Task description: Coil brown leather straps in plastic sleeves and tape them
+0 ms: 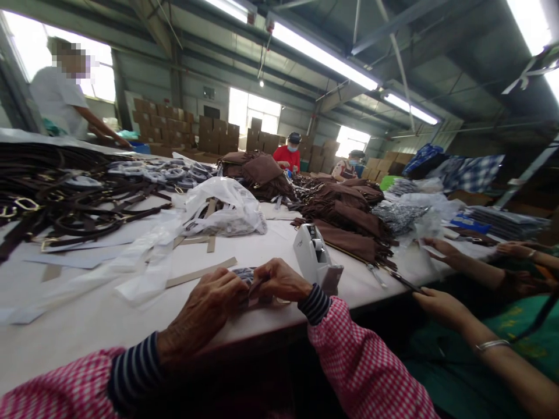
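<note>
My left hand (205, 305) and my right hand (279, 280) meet at the near edge of the white table (87, 320). Both pinch a small dark patterned piece (245, 274) between their fingers; most of it is hidden under them. Both wrists wear pink checked sleeves with striped cuffs. A white tape dispenser (314, 256) stands just right of my right hand. A flat tan strip (201, 272) lies on the table just behind my left hand.
Dark straps with metal buckles (56, 198) pile at the left. A clear plastic bag (227, 209) and brown fringed pieces (349, 218) lie mid-table. A co-worker's hands (441, 302) work at the right. Other people stand far back, with stacked cartons (174, 125) behind.
</note>
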Demonstrator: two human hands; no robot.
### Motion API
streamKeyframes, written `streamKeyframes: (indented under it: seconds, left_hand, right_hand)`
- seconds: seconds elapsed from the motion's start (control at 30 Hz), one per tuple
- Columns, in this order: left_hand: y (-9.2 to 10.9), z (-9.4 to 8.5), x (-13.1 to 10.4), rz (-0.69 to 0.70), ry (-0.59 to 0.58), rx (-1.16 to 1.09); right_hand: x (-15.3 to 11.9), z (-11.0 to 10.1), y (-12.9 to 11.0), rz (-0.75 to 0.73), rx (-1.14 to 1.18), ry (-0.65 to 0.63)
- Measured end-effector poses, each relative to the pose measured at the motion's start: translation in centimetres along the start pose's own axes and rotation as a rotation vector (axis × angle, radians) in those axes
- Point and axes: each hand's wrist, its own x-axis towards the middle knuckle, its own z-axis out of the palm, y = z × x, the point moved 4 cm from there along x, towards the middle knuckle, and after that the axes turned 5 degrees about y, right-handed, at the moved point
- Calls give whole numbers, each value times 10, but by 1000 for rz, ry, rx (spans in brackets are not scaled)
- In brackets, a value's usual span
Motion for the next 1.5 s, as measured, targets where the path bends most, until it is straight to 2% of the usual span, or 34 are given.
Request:
streamKeyframes:
  seconds: [0.1,0.2,0.3,0.43,0.53,0.63,0.73,0.83,0.93,1.03,1.1,1.3,1.5]
  left_hand:
    - [-2,-5,5,46,-35,56]
    - [-1,-6,9,73,-90,-12]
    - [-2,-1,8,28,-103,-60]
    - [-11,12,7,-78,-85,-99]
    - [-16,17,11,-91,-109,-156]
    - [-21,14,13,-124,-124,-229]
    - [-27,7,12,-200,-105,-358]
    - [-30,-2,15,-258,-75,-412]
    - [-26,-12,31,-161,-146,-328]
    - [-20,-18,48,31,-293,-103]
    - [-21,-18,54,105,-370,5]
    - [-29,-11,47,75,-384,-7]
    - [-34,-8,66,-9,-476,-113]
  right_hand:
    - [-4,0,-3,-12,-55,81]
    - [-7,1,-5,-10,-98,131]
    - [-7,2,-5,1,-125,127]
    - [-2,-3,-9,24,-141,41]
    - [7,-8,-13,70,-135,-111]
    - [15,-11,-17,114,-124,-240]
    - [17,-10,-17,113,-109,-267]
    - [12,-7,-16,92,-94,-223]
    - [5,-5,-18,61,-109,-185]
    - [3,-4,-20,29,-137,-171]
    - [4,-4,-22,13,-147,-169]
    - [9,-4,-19,9,-171,-176]
    - [15,-4,-17,91,-175,-206]
